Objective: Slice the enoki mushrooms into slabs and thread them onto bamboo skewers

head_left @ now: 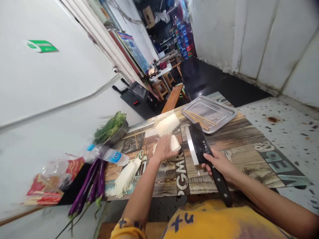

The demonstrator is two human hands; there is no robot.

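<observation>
At the far left of my view I see red-and-clear plastic packets heaped against the white wall. Next come several long purple eggplants with green stems, lying at the edge of the tabletop printed with wooden planks and lettering. A clear plastic bottle with a blue cap and blue label lies on its side by their upper ends, and just beyond it a round metal bowl holds a heap of thin green stalks.

Further right, a white bundle of thin strands lies frayed near the front edge, with a pair of pale-green scissor handles just beyond it.

My left hand is closed around a cream-white piece with a smooth blunt end, over the middle of the table; the fingers are blurred. Just beyond it lies a bigger white stringy block.

To the right of that piece, and apart from it, is a black-bladed cleaver with a bright edge, the edge turned left. My right hand grips its black handle close to the blade; I can't tell whether the blade touches the table. Beyond it, a rectangular grey metal tray carries a loose sheaf of thin wooden sticks.
</observation>
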